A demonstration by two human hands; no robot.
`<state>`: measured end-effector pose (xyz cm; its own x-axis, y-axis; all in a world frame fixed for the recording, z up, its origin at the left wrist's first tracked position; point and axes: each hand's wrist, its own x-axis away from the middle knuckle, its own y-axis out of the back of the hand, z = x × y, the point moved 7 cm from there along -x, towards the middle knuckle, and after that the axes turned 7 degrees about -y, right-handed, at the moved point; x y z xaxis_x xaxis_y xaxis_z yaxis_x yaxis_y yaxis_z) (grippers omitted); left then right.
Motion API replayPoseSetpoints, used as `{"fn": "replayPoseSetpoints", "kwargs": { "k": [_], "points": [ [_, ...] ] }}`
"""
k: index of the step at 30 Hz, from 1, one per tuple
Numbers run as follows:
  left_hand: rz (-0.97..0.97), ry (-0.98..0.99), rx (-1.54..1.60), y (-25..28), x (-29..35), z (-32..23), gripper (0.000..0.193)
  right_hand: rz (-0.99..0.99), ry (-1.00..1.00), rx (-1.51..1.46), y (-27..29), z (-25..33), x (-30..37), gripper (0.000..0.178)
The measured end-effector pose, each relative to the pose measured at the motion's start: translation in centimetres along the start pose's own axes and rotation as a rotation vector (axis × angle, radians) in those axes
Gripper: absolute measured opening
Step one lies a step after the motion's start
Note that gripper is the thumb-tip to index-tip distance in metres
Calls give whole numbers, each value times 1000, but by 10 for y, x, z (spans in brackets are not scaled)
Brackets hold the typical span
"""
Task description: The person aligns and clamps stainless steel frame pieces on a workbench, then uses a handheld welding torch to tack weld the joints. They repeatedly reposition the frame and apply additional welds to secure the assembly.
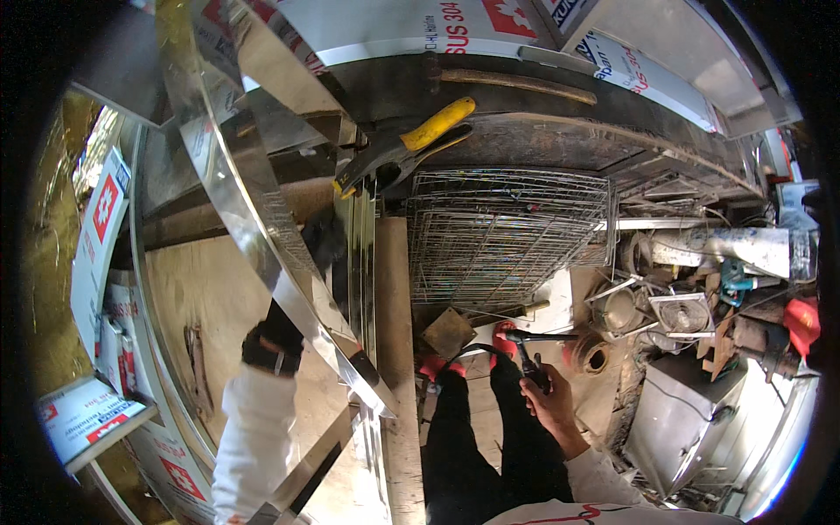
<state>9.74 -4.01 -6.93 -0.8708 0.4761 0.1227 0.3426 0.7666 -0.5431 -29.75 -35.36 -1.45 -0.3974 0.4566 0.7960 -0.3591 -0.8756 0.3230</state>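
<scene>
My left hand (273, 343), in a black glove with a white sleeve, grips a long shiny steel strip (254, 219) that curves from the upper left down to the middle. The strip partly hides the fingers. A locking clamp with a yellow handle (437, 122) bites the upright steel pieces (359, 262) at the top centre. My bare right hand (549, 401) holds a black welding torch (528, 357) with its cable, over my legs in black trousers (472, 437) and away from the strip.
A stack of wire mesh racks (507, 232) lies right of the upright steel. Film-covered steel sheets (105, 210) line the left and top. Metal scraps, a blue power tool (735, 280) and a grey metal box (678, 420) crowd the right. My red shoes (437, 367) stand on a wooden board.
</scene>
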Motion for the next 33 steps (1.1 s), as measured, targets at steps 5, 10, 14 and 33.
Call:
{"fn": "replayPoseSetpoints", "kwargs": {
  "k": [5,10,14,33],
  "points": [
    [-27,-13,141,23,-32,-8,50,-33,0,-54,12,-3,8,32],
    [-132,-74,13,21,-16,-17,52,-69,-4,-100,26,-3,10,30],
    [-322,-104,119,45,-3,0,52,18,25,-242,14,22,6,30],
    [-1193,-221,-571,-179,374,-30,42,752,731,280,-48,186,93,37]
  ]
}}
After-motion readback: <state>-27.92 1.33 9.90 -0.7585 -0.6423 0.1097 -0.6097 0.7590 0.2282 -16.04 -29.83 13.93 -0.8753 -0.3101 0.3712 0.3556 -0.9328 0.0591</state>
